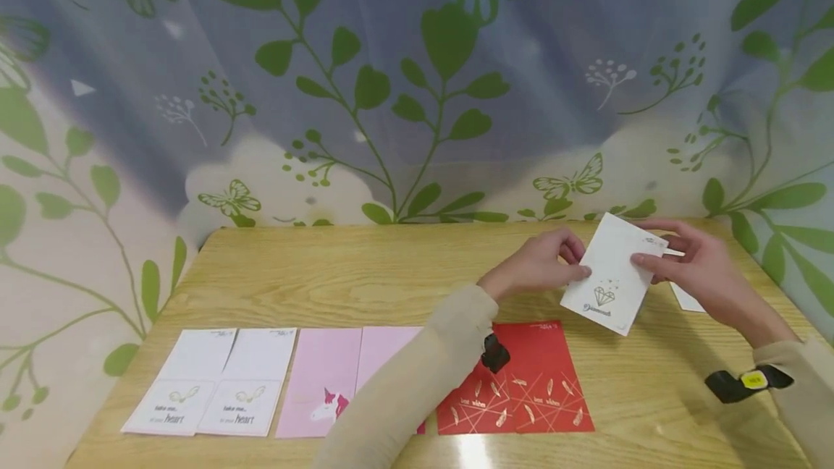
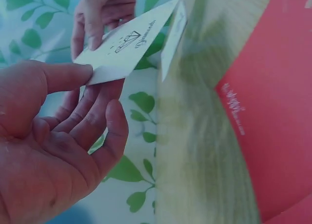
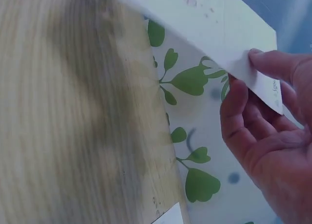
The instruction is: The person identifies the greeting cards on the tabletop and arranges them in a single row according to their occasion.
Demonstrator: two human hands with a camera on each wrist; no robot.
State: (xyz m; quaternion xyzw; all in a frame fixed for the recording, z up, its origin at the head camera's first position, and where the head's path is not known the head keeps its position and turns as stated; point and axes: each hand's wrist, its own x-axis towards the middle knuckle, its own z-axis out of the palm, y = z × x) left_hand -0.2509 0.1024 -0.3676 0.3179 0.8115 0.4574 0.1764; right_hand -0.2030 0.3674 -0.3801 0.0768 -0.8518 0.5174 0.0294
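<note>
Both hands hold up a white card [image 1: 612, 266] with a gold diamond-shaped heart and lettering near its lower edge, tilted above the right part of the table. My left hand [image 1: 544, 259] pinches its left side, the thumb on the printed face and fingers underneath, as the left wrist view shows for the hand [image 2: 63, 116]. The right hand [image 1: 706, 273] grips the opposite side near the small print, thumb on top; in the right wrist view that hand [image 3: 273, 116] has its fingers behind the card [image 3: 234, 33]. Another white card [image 1: 688, 300] lies partly hidden below the right hand.
Cards lie in a row along the wooden table's [image 1: 313, 273] near side: two white winged ones [image 1: 241, 382], pink unicorn ones [image 1: 326, 360] partly covered by the left sleeve [image 1: 417, 375], and two red ones [image 1: 547, 368]. A patterned curtain [image 1: 391, 93] hangs behind.
</note>
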